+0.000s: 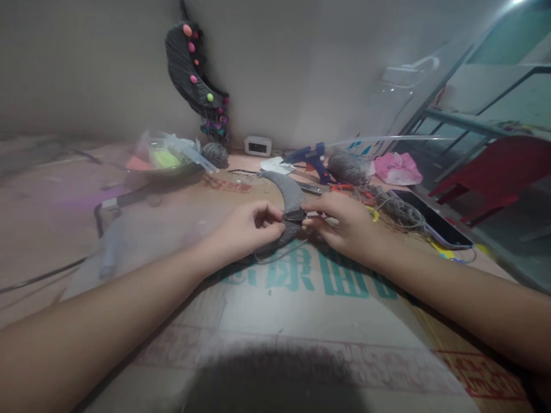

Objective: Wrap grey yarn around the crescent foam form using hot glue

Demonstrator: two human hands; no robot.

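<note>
Grey yarn covers the moon shape (287, 186) in the middle, lying on the flat board (275, 312) between your 2 hands. Your left hand (260, 226) comes in from 8 o'clock, with its thumb and a finger bent close to each other by the moon's left edge; I cannot tell if anything is pinched there. Your right hand (340, 221) comes in from 4 o'clock, almost closed, and its fingertips hold a small dark pointy tool (295, 215). The tool lies across the moon, and its tip reaches toward your left fingers. A loose bit of yarn (282, 256) curls out near 6 o'clock, over the big green writing on the board. Counting around from the moon, a blue glue gun (316, 162) is at 1 o'clock, a fuzzy grey yarn pile (346, 166) is at 2 o'clock, and a dark phone (430, 218) is at 3 o'clock. A bowl (166, 170) of bright stuff and a grey yarn ball (215, 155) are at 10 o'clock. The little white clock (258, 146) is at 11 o'clock. Between 10 and 11 o'clock, a dark moon (185, 69) with bright pom-poms hangs on the wall.
</note>
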